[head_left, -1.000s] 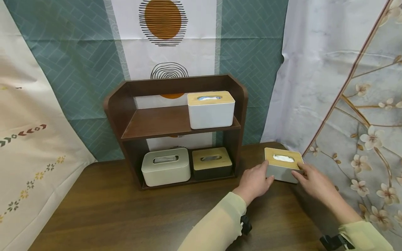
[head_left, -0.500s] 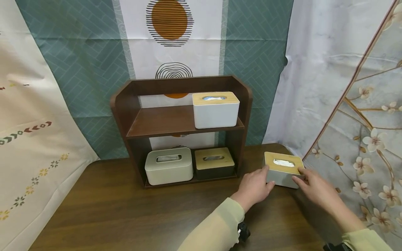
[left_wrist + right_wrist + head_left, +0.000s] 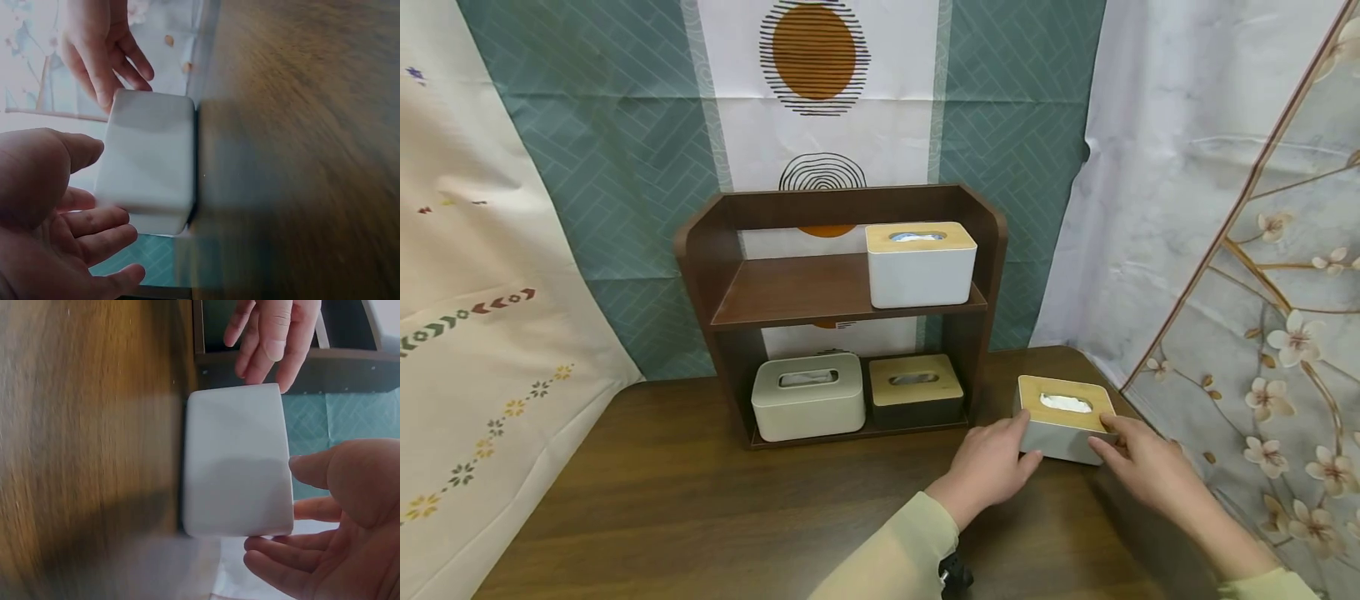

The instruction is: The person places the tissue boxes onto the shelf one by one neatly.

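On the table's right side stands a tissue box with a pale grey body, a wooden lid and white tissue in its slot. My left hand holds its left end, fingers along the side and thumb near the front. At the opposite end my right hand grips the right side, thumb by the front face and fingertips at the lid's corner. Both wrist views show the box's plain front between the two hands. Its underside is hidden, low over or on the wood.
A brown two-tier shelf stands at the back. A white tissue box sits on its upper right. Below are a greenish-grey tissue box and a dark one with a wooden lid. Curtains hang behind and at both sides.
The grey tissue box has moved left and nearer to me, with both hands going along at its ends. The head view has shifted slightly; the boxes on the shelf stay in place.
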{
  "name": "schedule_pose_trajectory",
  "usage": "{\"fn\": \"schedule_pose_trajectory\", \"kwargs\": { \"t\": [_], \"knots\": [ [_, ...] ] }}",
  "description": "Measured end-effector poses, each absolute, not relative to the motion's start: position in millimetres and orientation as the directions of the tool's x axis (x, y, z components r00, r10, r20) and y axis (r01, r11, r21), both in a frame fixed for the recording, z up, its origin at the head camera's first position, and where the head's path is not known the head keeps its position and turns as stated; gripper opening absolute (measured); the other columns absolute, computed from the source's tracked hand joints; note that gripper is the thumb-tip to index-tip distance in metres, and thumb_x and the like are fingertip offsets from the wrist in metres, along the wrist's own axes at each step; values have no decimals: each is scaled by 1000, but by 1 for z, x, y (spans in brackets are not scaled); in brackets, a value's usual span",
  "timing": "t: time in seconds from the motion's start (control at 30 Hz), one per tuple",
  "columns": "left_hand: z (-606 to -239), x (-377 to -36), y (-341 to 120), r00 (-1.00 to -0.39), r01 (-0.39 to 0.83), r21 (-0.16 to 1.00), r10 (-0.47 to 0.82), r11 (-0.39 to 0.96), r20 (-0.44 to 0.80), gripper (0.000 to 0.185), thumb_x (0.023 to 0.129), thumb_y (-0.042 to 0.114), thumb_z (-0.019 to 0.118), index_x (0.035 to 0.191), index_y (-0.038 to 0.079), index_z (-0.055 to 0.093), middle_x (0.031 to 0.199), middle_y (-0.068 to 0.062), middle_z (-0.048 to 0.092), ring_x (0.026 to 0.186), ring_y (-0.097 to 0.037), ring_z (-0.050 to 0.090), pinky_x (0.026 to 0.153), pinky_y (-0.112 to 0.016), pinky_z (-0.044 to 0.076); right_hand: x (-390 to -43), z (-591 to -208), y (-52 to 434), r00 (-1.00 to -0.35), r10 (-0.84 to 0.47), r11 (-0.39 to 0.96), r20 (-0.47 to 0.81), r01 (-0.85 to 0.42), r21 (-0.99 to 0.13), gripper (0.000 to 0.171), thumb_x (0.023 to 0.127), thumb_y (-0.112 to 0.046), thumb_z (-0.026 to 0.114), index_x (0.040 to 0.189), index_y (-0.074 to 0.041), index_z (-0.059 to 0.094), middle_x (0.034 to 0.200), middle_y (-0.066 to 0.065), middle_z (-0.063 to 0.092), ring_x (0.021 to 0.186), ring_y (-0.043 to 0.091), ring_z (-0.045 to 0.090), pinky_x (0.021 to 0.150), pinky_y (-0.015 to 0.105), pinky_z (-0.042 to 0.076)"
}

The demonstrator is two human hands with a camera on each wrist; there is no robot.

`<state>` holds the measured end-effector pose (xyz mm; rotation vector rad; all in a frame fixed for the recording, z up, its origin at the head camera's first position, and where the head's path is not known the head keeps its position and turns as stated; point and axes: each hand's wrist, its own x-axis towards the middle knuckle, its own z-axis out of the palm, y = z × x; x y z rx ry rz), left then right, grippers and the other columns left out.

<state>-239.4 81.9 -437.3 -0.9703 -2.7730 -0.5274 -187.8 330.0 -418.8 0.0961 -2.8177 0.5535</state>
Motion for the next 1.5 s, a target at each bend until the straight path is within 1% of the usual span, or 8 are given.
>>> {"fn": "schedule_pose_trajectory", "kwargs": {
  "t": [0.17, 0.27, 0.5, 0.8, 1.07, 1.27, 1.5],
  "knots": [
    [-438, -235, 70, -768, 639, 261, 583, 723, 267, 64, 112, 45, 65, 166, 14, 50, 155, 3, 64, 139, -8, 61, 113, -34, 50, -183, -421, 321, -965, -22, 919, 260, -122, -375, 55, 111, -29, 70, 145, 13, 60, 140, 36, 63, 113, 48, 71, 88, 67, 56],
    [-437, -231, 63, -761, 648, 254, 590, 718, 271, 64, 112, 44, 65, 165, 13, 51, 155, 2, 64, 140, -8, 61, 113, -35, 49, -179, -421, 316, -967, -18, 920, 255, -117, -375, 55, 111, -30, 71, 146, 11, 60, 143, 36, 61, 115, 49, 71, 87, 67, 57],
    [-436, -222, 43, -746, 663, 235, 605, 710, 278, 61, 111, 42, 67, 162, 11, 55, 152, 0, 67, 136, -10, 65, 112, -37, 51, -172, -423, 302, -961, -34, 908, 275, -145, -393, 50, 109, -28, 74, 144, 7, 65, 141, 31, 65, 113, 43, 73, 86, 65, 58],
    [-437, -211, 18, -739, 672, 229, 623, 704, 255, 62, 111, 41, 68, 162, 10, 55, 153, -1, 67, 138, -11, 63, 114, -42, 49, -164, -424, 285, -956, -52, 892, 289, -174, -417, 48, 108, -26, 76, 143, 4, 67, 143, 29, 64, 114, 42, 74, 90, 65, 58],
    [-431, -200, -3, -743, 668, 217, 632, 711, 218, 62, 111, 43, 68, 162, 11, 55, 154, 0, 66, 139, -11, 62, 116, -46, 47, -161, -424, 269, -956, -61, 884, 286, -185, -430, 49, 107, -28, 77, 144, 2, 68, 143, 24, 66, 114, 36, 75, 90, 63, 59],
    [-428, -192, -18, -738, 674, 200, 634, 711, 233, 61, 110, 43, 70, 160, 11, 58, 153, 1, 66, 138, -11, 63, 116, -49, 47, -160, -424, 258, -948, -70, 871, 310, -210, -445, 46, 105, -26, 80, 141, 0, 71, 141, 20, 69, 111, 32, 77, 91, 61, 59],
    [-432, -187, -38, -729, 679, 175, 628, 713, 273, 60, 109, 40, 72, 158, 9, 60, 150, 0, 69, 135, -12, 65, 114, -52, 48, -162, -425, 243, -941, -112, 854, 320, -256, -454, 43, 104, -24, 81, 139, -1, 73, 139, 17, 70, 110, 29, 77, 91, 57, 61]
  ]
}}
